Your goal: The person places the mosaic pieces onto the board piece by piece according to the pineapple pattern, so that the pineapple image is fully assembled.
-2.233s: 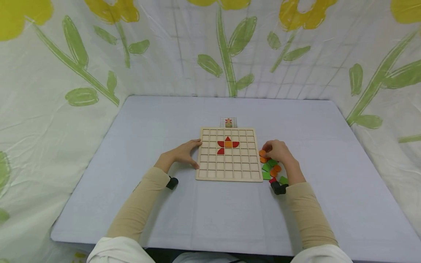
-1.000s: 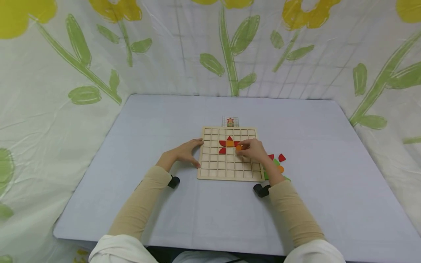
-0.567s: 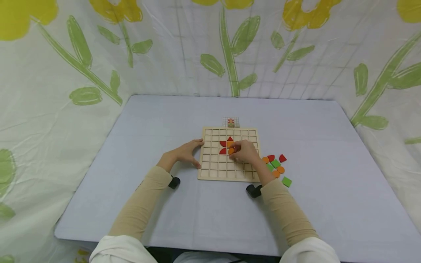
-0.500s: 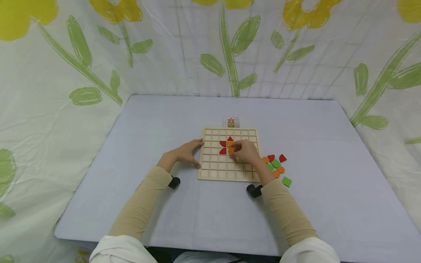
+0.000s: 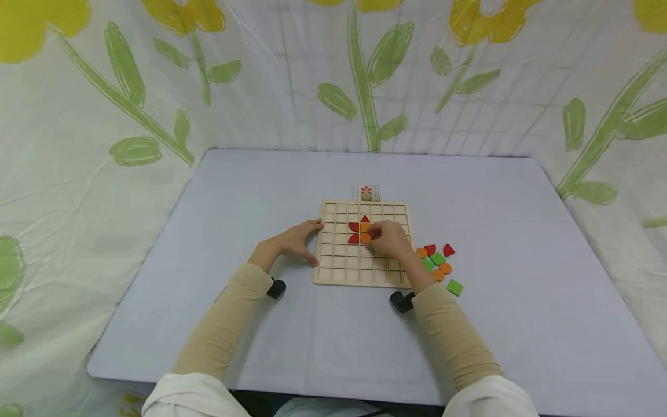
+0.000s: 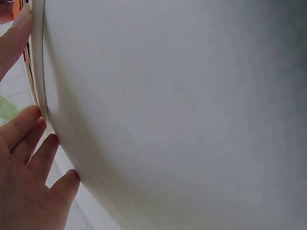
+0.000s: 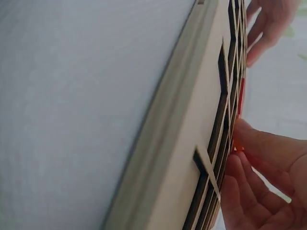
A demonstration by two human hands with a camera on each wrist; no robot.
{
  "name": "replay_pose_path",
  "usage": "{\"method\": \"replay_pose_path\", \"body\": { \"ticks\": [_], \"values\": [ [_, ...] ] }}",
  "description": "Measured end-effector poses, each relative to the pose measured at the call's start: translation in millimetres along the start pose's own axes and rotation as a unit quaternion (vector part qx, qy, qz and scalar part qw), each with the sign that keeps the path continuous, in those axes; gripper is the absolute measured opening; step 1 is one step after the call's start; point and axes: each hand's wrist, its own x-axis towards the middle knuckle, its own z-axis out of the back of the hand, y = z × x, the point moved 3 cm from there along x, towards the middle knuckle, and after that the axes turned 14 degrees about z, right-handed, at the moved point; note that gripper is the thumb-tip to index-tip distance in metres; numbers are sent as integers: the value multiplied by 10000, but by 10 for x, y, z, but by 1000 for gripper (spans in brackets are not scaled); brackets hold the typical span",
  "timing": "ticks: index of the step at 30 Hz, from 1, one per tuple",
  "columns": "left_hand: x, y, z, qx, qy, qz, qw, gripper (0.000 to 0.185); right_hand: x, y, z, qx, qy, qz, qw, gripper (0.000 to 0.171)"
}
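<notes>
A wooden grid board (image 5: 359,272) lies on the table with red pieces (image 5: 355,227) and an orange square set as a flower shape. My right hand (image 5: 372,239) reaches over the board and pinches an orange round piece (image 5: 366,237) just below the orange square. In the right wrist view its fingers (image 7: 259,191) press close to the board (image 7: 201,124). My left hand (image 5: 311,243) rests with straight fingers against the board's left edge. The left wrist view shows those fingers (image 6: 29,143) touching the board's rim (image 6: 38,72).
Loose green, orange and red pieces (image 5: 438,263) lie on the table right of the board. A small pattern card (image 5: 366,193) stands behind the board. The pale blue table (image 5: 260,191) is ringed by a flowered cloth backdrop (image 5: 130,87).
My right hand left the loose pile with an orange round piece and carried it left over the board, to below the orange square. The left hand has stayed put.
</notes>
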Motion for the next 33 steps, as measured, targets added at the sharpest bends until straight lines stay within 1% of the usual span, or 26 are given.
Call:
{"method": "replay_pose_path", "body": {
  "ticks": [5, 11, 19, 25, 33],
  "values": [
    [-2, -9, 2, 7, -21, 6, 10000, 101, 0, 4, 11, -169, -112, 61, 9998, 21],
    [-5, -5, -1, -26, 8, 27, 10000, 101, 13, 3, 3, -199, -58, -58, 9998, 15],
    [-4, -10, -2, -68, 12, 41, 10000, 101, 5, 27, 5, -291, -34, -205, 9994, 18],
    [-3, -22, -1, -93, 13, 51, 9999, 102, -25, 48, 36, -158, 62, -275, 9995, 19],
    [2, -12, -3, -22, 24, 61, 10000, 101, -132, 1, 194, -296, 114, -159, 9994, 26]
  ]
}}
